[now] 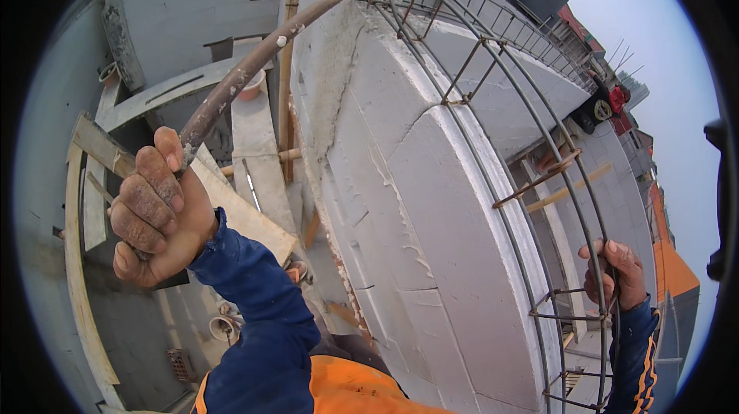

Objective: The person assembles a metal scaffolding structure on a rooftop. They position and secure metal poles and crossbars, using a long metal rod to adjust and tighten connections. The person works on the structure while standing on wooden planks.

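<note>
A brown pole (258,63), flecked with pale spots, is shown from the left of the frame to the top centre. Its long axis is laid diagonally, the near end being set low at the left and the far end pointed toward the upper right. The near end is enclosed by the left hand (158,210), whose grip is closed firmly round it, with curled fingers exposed to view. The far end is seen at the bars of a steel reinforcement cage (536,179); whether it is hooked on them cannot be told.

The cage is extended along the top of a pale block wall (454,191), its long axis being curved by the lens from the top centre to the lower right. At the right of the frame, an outer bar of the cage is clasped by the right hand (622,271), the fingers being bent about it.

Dark blue sleeves (254,291) are worn on both forearms. At the left centre, pale boards (258,133) are seen below the pole, with an orange bucket (252,87) placed on them. Another person (596,110), dressed in dark clothing, is partly shown at the upper right.
</note>
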Motion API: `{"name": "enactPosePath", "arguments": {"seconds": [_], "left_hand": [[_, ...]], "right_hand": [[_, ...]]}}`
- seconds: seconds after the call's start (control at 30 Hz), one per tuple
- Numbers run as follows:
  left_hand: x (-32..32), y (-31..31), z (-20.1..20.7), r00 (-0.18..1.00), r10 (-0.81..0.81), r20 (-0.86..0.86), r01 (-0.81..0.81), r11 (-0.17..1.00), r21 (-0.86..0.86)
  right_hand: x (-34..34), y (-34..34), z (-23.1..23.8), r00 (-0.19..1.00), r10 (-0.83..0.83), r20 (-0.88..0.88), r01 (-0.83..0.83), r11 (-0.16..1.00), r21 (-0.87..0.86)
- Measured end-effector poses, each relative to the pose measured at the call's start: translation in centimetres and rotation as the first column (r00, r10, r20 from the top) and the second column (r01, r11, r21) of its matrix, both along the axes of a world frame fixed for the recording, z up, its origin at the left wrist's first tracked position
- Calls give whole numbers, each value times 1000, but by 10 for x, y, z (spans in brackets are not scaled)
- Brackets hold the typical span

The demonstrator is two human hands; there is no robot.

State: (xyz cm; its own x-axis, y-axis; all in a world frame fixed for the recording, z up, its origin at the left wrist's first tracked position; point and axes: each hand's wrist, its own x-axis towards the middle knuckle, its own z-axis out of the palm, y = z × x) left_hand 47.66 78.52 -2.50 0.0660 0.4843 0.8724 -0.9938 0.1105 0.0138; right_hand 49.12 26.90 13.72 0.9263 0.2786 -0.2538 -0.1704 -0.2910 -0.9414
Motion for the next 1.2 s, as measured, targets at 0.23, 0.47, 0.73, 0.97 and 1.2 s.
{"name": "enactPosePath", "arguments": {"seconds": [0.23, 0.47, 0.73, 0.97, 1.2], "left_hand": [[2, -34, -8, 999, -28, 38, 34, 986, -165], [4, -42, -22, 996, -44, 76, 52, 993, -102], [6, -52, -35, 997, -13, 80, 21, 995, -97], [18, -100, -72, 992, 107, 73, -92, 978, -187], [16, -92, -67, 991, 109, 76, -93, 978, -188]], "right_hand": [[0, -16, -8, 998, -63, 2, 61, 971, 230], [-1, -10, -4, 989, -144, 33, 137, 977, 165], [0, -20, 0, 989, -121, 89, 116, 992, 59], [-3, -20, 4, 977, -107, 185, 129, 985, -112], [-2, -29, 5, 978, -108, 180, 135, 980, -146]]}}
